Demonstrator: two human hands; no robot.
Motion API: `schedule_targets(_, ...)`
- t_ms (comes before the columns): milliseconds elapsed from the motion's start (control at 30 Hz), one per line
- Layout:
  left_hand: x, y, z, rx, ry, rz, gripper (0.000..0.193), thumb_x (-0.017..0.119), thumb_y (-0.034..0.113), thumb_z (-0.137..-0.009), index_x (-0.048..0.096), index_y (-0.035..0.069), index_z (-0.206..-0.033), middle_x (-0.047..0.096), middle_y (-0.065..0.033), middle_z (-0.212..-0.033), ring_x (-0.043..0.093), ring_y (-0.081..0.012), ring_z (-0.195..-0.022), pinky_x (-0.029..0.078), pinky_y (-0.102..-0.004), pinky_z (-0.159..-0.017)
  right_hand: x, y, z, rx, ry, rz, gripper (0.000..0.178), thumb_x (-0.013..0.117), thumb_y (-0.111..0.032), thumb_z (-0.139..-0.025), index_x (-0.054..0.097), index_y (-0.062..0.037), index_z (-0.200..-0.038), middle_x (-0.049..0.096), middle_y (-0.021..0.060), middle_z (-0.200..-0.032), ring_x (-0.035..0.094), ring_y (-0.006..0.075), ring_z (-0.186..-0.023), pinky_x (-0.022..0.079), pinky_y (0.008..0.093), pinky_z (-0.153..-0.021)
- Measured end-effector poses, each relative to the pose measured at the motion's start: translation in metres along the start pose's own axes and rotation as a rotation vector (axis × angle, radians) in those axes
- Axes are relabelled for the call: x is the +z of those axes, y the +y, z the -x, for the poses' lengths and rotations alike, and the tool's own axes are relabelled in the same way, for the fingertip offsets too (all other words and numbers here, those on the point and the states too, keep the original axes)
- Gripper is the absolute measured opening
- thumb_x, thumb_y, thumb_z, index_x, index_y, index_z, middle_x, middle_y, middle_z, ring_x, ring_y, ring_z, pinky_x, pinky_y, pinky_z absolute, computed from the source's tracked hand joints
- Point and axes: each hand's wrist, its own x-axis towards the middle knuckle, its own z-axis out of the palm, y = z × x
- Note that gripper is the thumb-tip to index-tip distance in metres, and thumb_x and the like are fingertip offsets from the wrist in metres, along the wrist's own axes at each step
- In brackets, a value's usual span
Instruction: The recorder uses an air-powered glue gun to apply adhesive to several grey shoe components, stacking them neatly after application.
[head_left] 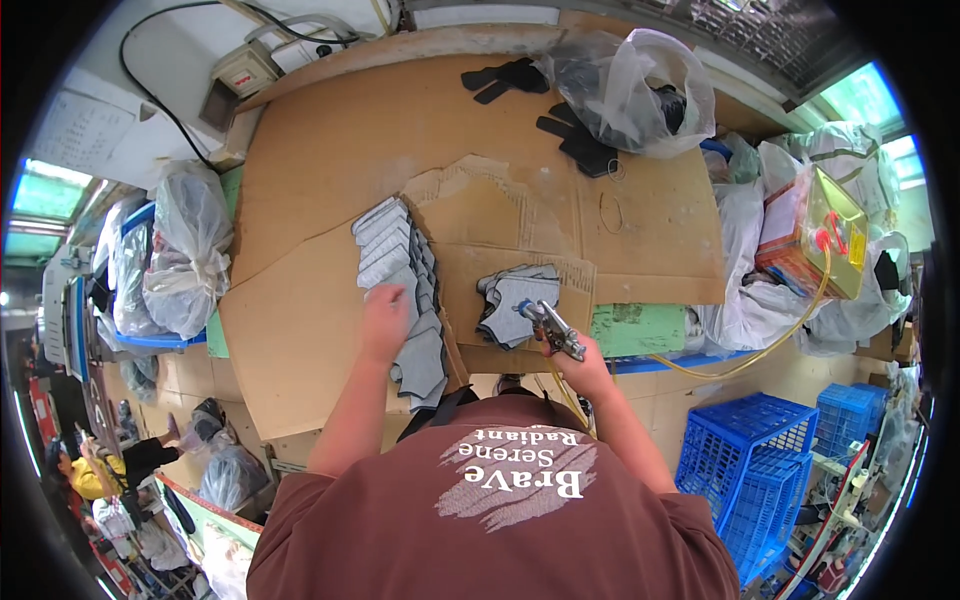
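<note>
My right hand (585, 368) is closed around the handle of a metal spray gun (560, 333). The gun's nozzle hangs over a small stack of grey, dark-edged fabric pieces (498, 308) on the cardboard. My left hand (385, 315) is smeared by motion over a long overlapping row of similar grey pieces (415, 350). Its fingers look bent, but whether they hold a piece is not visible. The row runs from the middle of the cardboard toward my body.
Cardboard sheets (310, 180) cover the table. Black cut pieces (588, 150) and a clear plastic bag (650, 100) lie at the far side. A yellow hose (740, 372) runs right, near a square tin (812, 235). Blue crates (745, 430) stand at lower right; bagged goods (185, 255) at left.
</note>
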Motion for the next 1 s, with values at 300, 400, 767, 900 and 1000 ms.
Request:
schedule_targets(300,0.086,0.05,-0.006,0.246,-0.243,0.088,0.019,0.058,0.005,-0.071,0.06,-0.002,-0.089,0.056,-0.0175,-0.081,0.054,-0.0335,-0.079,0.044,-0.038,-0.072,0.004,-0.008,0.0,0.04,0.033,-0.06,0.022,0.046,-0.003,-0.072,0.056,-0.001,-0.093,0.055,0.0027,-0.074,0.051,0.011,-0.071,0.042,0.0247,-0.068)
schedule_targets(400,0.098,0.052,-0.008,0.286,-0.226,0.092,0.021,0.06,0.006,-0.07,0.06,-0.002,-0.089,0.056,-0.0173,-0.081,0.054,-0.0331,-0.078,0.043,-0.0384,-0.072,0.003,-0.006,0.0,0.041,0.052,-0.059,0.021,0.047,-0.003,-0.072,0.055,-0.0009,-0.091,0.055,0.0028,-0.075,0.051,0.0111,-0.07,0.042,0.0247,-0.068)
schedule_targets(767,0.103,0.056,-0.012,0.309,-0.238,0.057,0.02,0.063,0.007,-0.066,0.061,-0.001,-0.085,0.056,-0.0159,-0.078,0.053,-0.0323,-0.077,0.042,-0.0381,-0.072,-0.012,-0.01,0.013,0.091,0.173,-0.045,0.023,0.046,-0.001,-0.071,0.056,0.0,-0.092,0.056,0.0034,-0.073,0.053,0.0121,-0.07,0.043,0.0259,-0.068)
schedule_targets(900,0.103,0.061,-0.013,0.298,-0.227,0.038,0.016,0.065,0.004,-0.063,0.061,0.0,-0.078,0.057,-0.0151,-0.078,0.052,-0.0329,-0.079,0.041,-0.0398,-0.072,-0.019,-0.008,0.02,0.14,0.212,-0.012,0.021,0.046,-0.001,-0.071,0.055,0.0004,-0.09,0.057,0.0038,-0.074,0.054,0.0123,-0.071,0.044,0.0261,-0.068)
schedule_targets(1000,0.105,0.063,-0.013,0.286,-0.2,0.061,0.012,0.063,0.003,-0.063,0.061,0.001,-0.075,0.056,-0.0145,-0.075,0.053,-0.0324,-0.077,0.041,-0.0402,-0.071,-0.021,0.001,0.021,0.091,0.264,-0.04,0.013,0.052,-0.007,-0.072,0.059,-0.0052,-0.084,0.06,0.0002,-0.074,0.05,0.0062,-0.058,0.04,0.0214,-0.048)
